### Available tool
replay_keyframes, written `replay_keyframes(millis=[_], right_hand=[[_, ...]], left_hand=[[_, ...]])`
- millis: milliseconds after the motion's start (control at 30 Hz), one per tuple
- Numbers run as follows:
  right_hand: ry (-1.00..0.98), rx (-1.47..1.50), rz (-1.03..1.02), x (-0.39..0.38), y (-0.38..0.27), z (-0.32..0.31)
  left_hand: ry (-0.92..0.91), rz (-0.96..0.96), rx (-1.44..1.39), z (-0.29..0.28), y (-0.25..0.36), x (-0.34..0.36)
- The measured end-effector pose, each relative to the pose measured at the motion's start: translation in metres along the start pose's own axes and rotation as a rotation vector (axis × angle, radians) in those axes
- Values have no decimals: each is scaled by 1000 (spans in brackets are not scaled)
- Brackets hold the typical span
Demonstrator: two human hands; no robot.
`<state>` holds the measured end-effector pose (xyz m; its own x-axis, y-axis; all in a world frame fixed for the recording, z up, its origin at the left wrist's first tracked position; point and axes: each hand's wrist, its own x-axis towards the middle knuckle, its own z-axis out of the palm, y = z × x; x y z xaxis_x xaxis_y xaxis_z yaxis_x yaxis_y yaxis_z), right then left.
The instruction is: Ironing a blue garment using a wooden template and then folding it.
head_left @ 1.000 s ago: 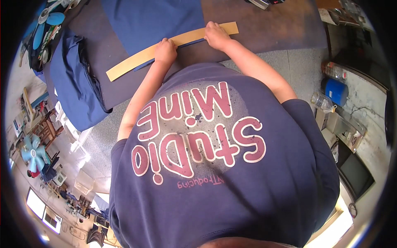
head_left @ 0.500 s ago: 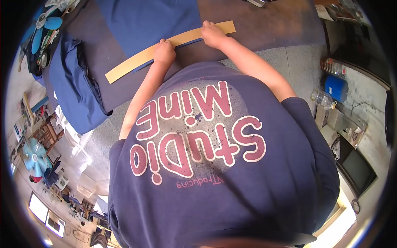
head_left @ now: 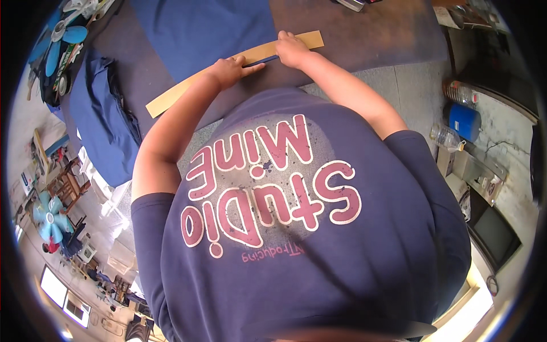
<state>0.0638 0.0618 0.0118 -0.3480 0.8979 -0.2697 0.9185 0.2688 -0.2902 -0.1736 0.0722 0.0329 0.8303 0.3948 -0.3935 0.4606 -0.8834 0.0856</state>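
a blue fan (head_left: 60, 35) sits at ten o'clock. clear bottles (head_left: 447, 137) flank a blue container (head_left: 462, 121) at three o'clock.

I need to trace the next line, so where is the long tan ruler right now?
In the head view, the long tan ruler lies slantwise across the blue cloth, under the left hand and right hand.

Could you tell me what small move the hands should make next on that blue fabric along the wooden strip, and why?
Probably slide the right hand a little further right along the long wooden strip, pressing the folded edge of the blue fabric flat. Both hands sit close together mid-strip, the left hand pinning the fold, while the strip's right end looks unpressed.
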Motion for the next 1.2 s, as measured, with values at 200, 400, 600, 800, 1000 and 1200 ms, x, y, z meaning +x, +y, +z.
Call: replay_keyframes(millis=[200, 400, 600, 800, 1000, 1200], right_hand=[[1, -45, 26, -2, -4, 0], [-29, -60, 4, -5, -1, -2], [40, 191, 124, 3, -2, -10], [940, -313, 138, 46, 109, -130], [214, -152, 284, 73, 188, -193], [-107, -6, -102, 62, 120, -191]], left_hand=[[-169, 24, 94, -10, 1, 20], [-280, 39, 67, -26, 7, 30], [-263, -1, 38, -14, 3, 24], [-289, -46, 42, -20, 4, 23], [-290, -65, -38, -17, 1, 18], [-268, -68, -84, -7, -7, 10]])
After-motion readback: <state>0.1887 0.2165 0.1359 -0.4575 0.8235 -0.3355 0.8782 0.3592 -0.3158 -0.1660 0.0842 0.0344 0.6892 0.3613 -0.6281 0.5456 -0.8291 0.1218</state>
